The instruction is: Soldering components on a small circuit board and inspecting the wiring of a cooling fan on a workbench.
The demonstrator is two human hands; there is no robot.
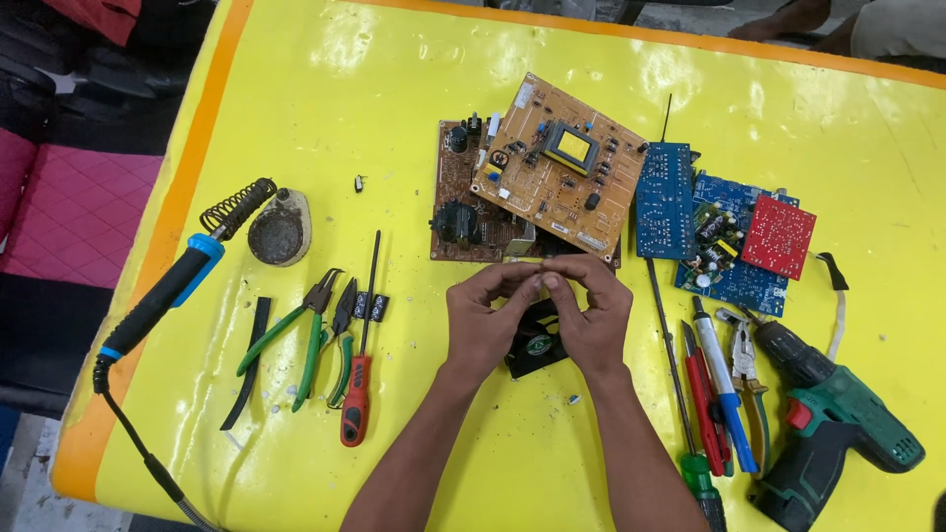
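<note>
Over the yellow glossy table, both hands meet just in front of the tan rectangular circuit board with the yellow-topped transformer. The left hand and the right hand have their fingertips drawn together, pinching something tiny between them; what it is I cannot make out, it is hidden by the fingers. Directly beneath the hands, nearer the person than the tan board, lies a small black square cooling fan with a green centre label, partly covered by the palms.

To my eye the work is fine finger handling of a small part above the fan. Doing it well would seem to call for keeping the pinch low over the fan, so a slip lands close, and keeping both wrists steady; a small loose bit already lies on the table just beyond the fan on the person's side.

Left of the tan board sit a blue-and-black soldering iron by its coiled stand, green-handled pliers and a red-handled screwdriver. Right of the board lie blue circuit boards with a red one, and farther right and nearer the person a green cordless drill beside more hand tools.
</note>
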